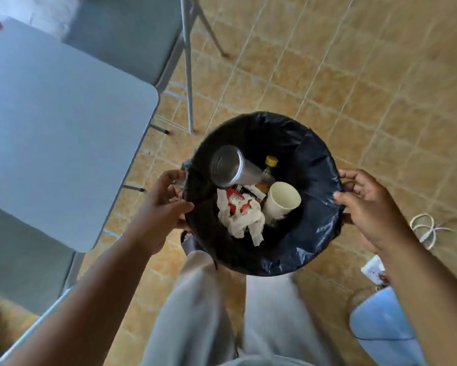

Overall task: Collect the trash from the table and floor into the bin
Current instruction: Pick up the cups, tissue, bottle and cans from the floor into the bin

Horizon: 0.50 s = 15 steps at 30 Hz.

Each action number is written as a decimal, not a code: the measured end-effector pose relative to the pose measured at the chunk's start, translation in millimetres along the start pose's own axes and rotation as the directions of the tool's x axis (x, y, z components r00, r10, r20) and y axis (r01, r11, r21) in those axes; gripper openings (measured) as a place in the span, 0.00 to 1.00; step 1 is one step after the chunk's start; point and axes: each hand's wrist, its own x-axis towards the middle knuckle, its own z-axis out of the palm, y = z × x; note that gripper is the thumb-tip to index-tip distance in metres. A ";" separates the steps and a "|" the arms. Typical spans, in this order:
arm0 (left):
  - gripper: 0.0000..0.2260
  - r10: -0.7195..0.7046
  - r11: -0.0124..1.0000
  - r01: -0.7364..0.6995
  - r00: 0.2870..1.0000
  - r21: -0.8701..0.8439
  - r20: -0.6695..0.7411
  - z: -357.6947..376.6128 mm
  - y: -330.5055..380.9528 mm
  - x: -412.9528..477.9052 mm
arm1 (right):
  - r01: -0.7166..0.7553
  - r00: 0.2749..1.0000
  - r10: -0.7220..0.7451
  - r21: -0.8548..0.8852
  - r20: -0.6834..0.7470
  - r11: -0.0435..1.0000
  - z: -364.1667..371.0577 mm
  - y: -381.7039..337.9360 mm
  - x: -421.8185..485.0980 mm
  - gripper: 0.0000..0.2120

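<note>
A round bin [314, 165] lined with a black bag stands on the tiled floor in front of my legs. Inside lie a metal can [228, 166], a small bottle with a yellow cap [269, 170], a white paper cup [281, 200], crumpled white tissue [244, 220] and a red-and-white wrapper [236, 200]. My left hand [160, 207] holds the bin's left rim, thumb over the edge. My right hand [367, 207] holds the right rim the same way.
A grey table [58, 133] fills the left side, with grey chairs [127, 35] behind and below it. A white coiled cord [425, 228] and a small white packet [375, 268] lie on the floor at right. A light blue container [380, 326] stands at lower right.
</note>
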 end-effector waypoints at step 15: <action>0.21 0.246 0.969 -0.246 0.967 -0.017 0.061 66.9 223.6 -54.5 | 0.322 0.936 -0.306 0.077 -0.175 0.943 -122.2 -206.2 -47.7 0.22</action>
